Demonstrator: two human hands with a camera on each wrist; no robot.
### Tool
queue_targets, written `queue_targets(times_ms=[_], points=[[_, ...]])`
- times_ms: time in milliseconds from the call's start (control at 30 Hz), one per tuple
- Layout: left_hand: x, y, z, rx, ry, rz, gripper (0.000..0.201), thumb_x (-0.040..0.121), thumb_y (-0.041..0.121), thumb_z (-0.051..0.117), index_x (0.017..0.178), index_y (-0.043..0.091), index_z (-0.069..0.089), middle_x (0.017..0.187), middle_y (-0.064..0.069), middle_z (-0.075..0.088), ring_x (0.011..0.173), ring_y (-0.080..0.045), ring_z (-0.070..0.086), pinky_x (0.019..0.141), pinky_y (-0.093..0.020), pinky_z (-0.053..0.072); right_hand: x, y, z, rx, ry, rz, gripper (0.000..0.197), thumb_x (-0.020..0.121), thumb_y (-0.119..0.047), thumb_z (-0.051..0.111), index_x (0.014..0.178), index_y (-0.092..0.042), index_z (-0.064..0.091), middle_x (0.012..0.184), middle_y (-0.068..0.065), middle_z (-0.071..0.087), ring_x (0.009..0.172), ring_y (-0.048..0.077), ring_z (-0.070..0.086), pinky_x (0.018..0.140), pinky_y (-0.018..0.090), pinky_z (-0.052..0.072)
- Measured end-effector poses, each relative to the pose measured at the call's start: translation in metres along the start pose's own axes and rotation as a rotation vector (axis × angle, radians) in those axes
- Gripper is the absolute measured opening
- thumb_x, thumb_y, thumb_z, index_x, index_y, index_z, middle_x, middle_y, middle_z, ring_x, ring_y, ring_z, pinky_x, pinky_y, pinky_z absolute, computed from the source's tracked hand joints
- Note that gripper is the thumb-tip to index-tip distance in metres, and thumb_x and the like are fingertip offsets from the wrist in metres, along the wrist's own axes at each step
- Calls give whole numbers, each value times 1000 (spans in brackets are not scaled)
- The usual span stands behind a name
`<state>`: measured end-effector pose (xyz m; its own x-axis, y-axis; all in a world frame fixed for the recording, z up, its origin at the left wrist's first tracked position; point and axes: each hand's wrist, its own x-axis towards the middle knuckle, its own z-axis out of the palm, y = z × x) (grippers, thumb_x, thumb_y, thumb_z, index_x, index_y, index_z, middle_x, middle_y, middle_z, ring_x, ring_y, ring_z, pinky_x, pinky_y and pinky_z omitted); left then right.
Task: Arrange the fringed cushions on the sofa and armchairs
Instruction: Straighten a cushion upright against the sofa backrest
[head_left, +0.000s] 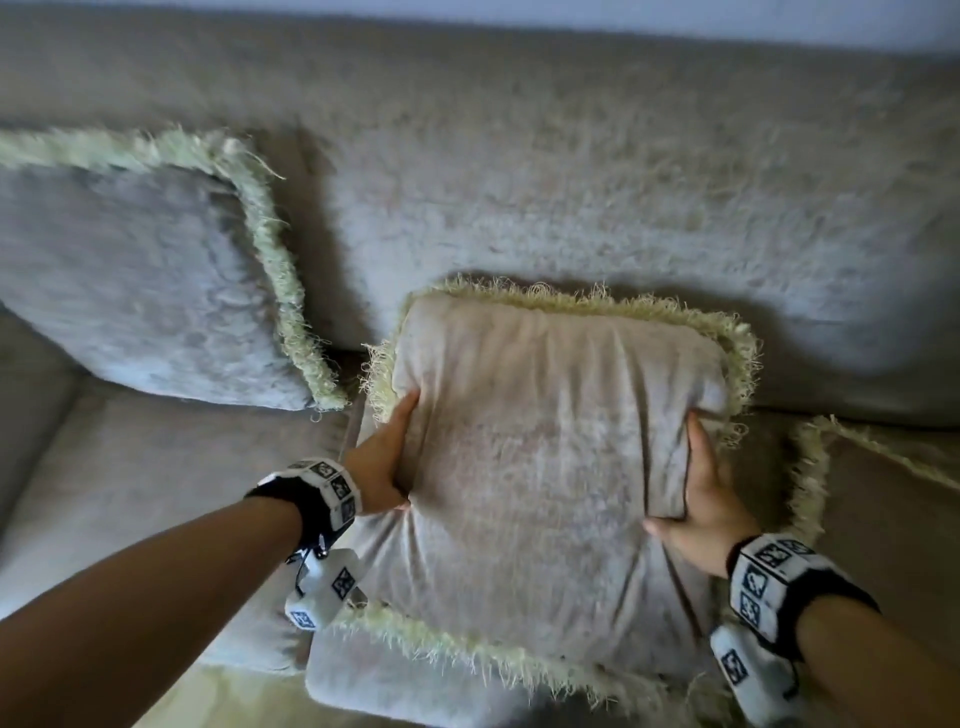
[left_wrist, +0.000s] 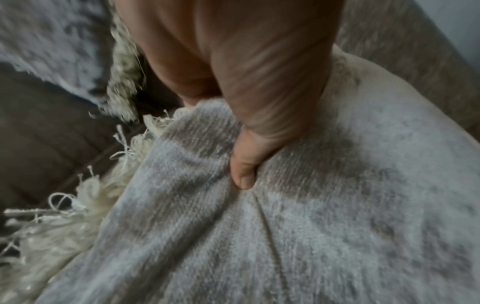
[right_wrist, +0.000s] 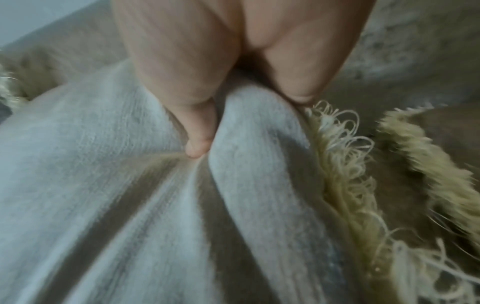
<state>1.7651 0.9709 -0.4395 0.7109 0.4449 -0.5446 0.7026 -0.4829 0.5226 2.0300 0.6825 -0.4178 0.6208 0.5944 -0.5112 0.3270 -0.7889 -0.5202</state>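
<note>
Left hand (head_left: 382, 457) and right hand (head_left: 701, 499) each grasp a side of the cushion (head_left: 545, 467); the backrest (head_left: 571, 208) lies just beyond its far edge.

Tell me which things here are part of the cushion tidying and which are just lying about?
Part of the job:
held cushion, gripped by left hand and right hand
leaning cushion
third cushion's fringe
sofa

Just lying about:
nothing visible
</note>
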Motion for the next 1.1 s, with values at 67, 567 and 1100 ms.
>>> queue_targets(times_ms=[67,567,1100], points=[[-2,-10,-26,-29,52,12,148,62,2,84,136,52,-34,155,-20,26,137,-35,38,113,-47,31,14,-24,0,-15,18,-54,131,71,-19,84,147,-43,-21,162,2,-10,149,24,4,117,35,12],[35,17,-127,-41,608,128,131,64,-5,77,145,45,-12,142,-11,28,113,-29,50,95,-43,45,68,-108,-60,124,430,-318,124,72,-4,81,150,-41,-8,161,-7,-5,145,11,8,114,31,9],[142,-33,-15,180,645,13,117,64,-2,81,147,3,-3,133,-42,29,113,-55,43,97,-49,44,151,-25,-4,-87,402,-347,112,74,8,67,136,-49,-5,150,22,7,111,40,52,88,40,48]])
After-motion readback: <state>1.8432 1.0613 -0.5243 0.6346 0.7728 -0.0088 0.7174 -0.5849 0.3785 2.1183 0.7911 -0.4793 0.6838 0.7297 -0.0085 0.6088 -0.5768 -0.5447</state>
